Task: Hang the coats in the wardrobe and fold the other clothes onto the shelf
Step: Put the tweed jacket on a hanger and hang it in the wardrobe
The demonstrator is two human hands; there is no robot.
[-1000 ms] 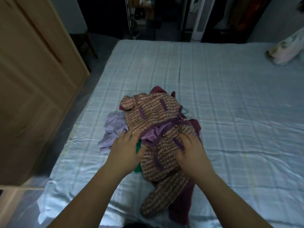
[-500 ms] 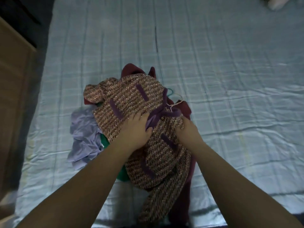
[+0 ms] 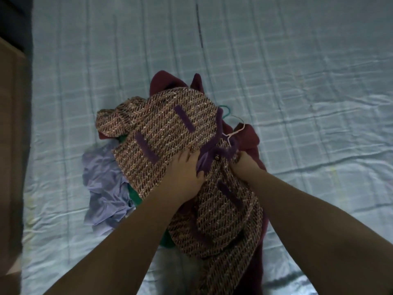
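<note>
A pink-brown tweed coat with purple trim lies on top of a clothes pile on the bed. My left hand grips the coat's front edge near the collar. My right hand grips the other side of the collar, fingers curled into the fabric. A thin pale hanger hook and a green hanger hook stick out by the collar. Under the coat lie a maroon garment, a lilac garment and a green one.
The pile sits on a pale blue checked bedsheet. A wooden wardrobe side stands along the left edge, with a dark floor gap above it.
My head has tilted down and closer, so the room beyond the bed is out of view. Both hands have slid up the coat to its collar and closed on the fabric.
</note>
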